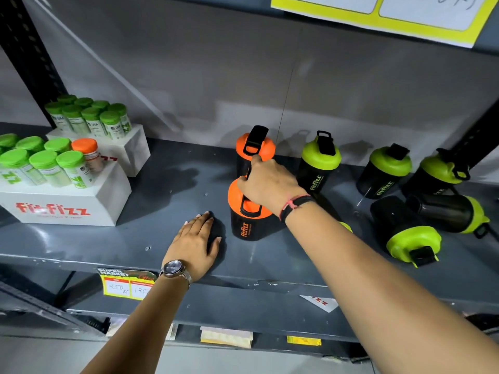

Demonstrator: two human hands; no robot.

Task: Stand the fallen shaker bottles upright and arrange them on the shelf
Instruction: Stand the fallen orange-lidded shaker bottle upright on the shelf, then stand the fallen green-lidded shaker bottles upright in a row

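Two orange-lidded black shaker bottles stand upright mid-shelf, one at the back (255, 147) and one in front (247, 214). My right hand (266, 184) reaches between them, its fingers closed on the back orange bottle's lid. My left hand (195, 245) lies flat and empty on the grey shelf (162, 201). A green-lidded bottle (320, 163) stands upright to the right. Two more green-lidded ones (384, 171) (434, 175) lean at the back right. In front of them, two green-lidded bottles (405, 233) (451, 213) lie on their sides.
White display boxes (67, 206) at the left carry several small green-capped jars (46, 166) and one orange-capped jar (87, 152). A black slotted upright (29, 52) stands at the far left. Price tags (127, 284) hang on the shelf's front edge. A yellow sign (378, 17) hangs above.
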